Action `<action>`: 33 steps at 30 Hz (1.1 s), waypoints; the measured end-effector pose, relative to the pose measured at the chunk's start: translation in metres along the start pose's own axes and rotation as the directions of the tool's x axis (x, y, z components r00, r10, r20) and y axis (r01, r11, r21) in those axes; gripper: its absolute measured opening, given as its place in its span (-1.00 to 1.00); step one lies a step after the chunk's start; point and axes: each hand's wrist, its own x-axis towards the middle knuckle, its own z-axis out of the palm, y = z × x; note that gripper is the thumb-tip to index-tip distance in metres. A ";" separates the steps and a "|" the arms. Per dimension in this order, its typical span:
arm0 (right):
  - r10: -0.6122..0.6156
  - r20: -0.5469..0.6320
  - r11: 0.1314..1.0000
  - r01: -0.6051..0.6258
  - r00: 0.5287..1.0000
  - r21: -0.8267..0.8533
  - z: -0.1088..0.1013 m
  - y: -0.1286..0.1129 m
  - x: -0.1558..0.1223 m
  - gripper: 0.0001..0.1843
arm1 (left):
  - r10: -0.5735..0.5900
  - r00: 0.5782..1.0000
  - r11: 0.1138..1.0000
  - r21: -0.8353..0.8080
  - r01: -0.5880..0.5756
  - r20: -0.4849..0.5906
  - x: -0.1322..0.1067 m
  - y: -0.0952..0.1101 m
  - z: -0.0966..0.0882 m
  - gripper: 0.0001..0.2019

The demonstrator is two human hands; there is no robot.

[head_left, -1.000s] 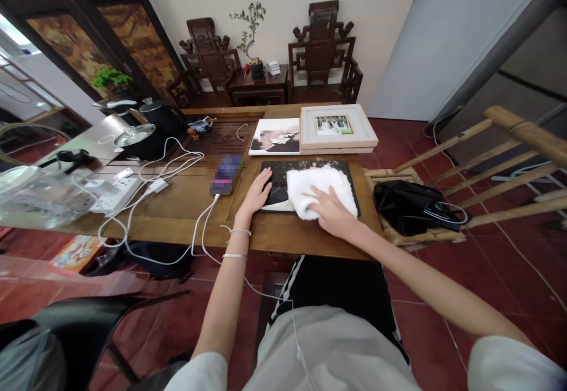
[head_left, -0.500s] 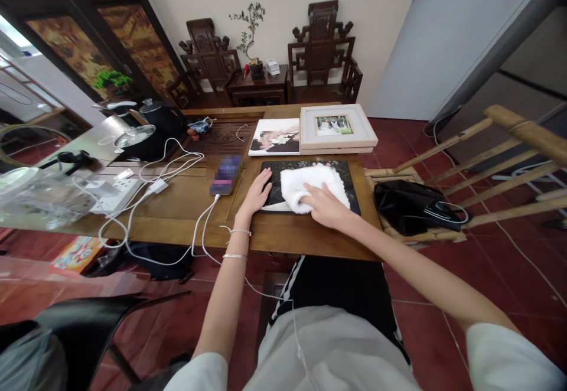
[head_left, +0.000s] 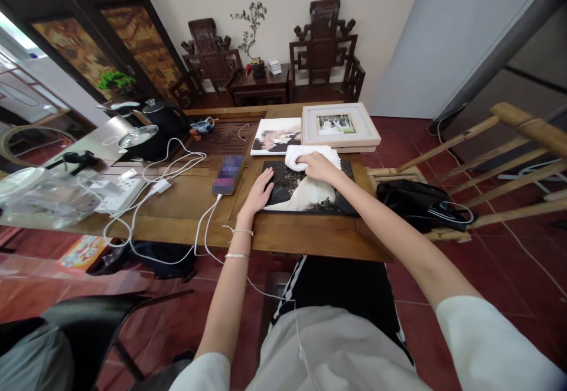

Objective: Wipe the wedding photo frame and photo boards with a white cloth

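A dark photo panel (head_left: 283, 181) with a pale dress pictured on it lies flat on the wooden table in front of me. My left hand (head_left: 260, 191) rests on the panel's left edge, fingers stretched out. At the panel's far edge, my right hand (head_left: 319, 168) grips a fluffy white cloth (head_left: 330, 153), pressing it down with the fingers bunched into it. The cloth covers part of the panel's top edge. Just beyond are a white photo panel (head_left: 270, 136) and a pale picture frame (head_left: 370, 124), the frame lying on another flat piece.
Left of the panel lies a phone (head_left: 227, 174) with a white cable plugged in. Farther left are a power strip (head_left: 119, 195), tangled cables, a lidded pot (head_left: 139, 138) and a black kettle (head_left: 163, 118). A bamboo chair (head_left: 469, 120) holding a black bag (head_left: 405, 202) stands to the right.
My right hand has slid the white cloth away from me, from the panel's middle to its far edge, uncovering the pictured dress. My left hand stays on the left edge.
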 end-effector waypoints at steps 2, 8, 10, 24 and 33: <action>-0.005 0.009 1.000 0.005 1.000 -0.030 0.004 -0.006 -0.011 -0.35 | -0.007 1.000 1.000 0.003 0.007 0.001 0.000 0.001 0.000 -0.53; -0.089 0.069 0.993 0.094 0.994 -0.073 0.028 -0.040 -0.083 -0.32 | -0.019 1.000 1.000 -0.012 0.019 -0.022 -0.002 0.006 0.000 -0.52; -0.139 0.106 0.988 0.145 0.985 -0.058 0.036 -0.053 -0.111 -0.26 | -0.023 0.999 1.000 -0.017 0.023 -0.024 -0.002 0.008 -0.001 -0.53; -0.162 0.110 0.984 0.169 0.981 -0.051 0.035 -0.050 -0.088 -0.29 | -0.045 0.999 0.999 -0.021 0.045 -0.011 -0.001 0.010 -0.002 -0.53; -0.088 0.033 0.992 0.091 0.996 -0.089 0.017 -0.016 0.000 -0.33 | -0.033 0.999 0.999 -0.031 0.033 -0.009 -0.001 0.003 0.001 -0.52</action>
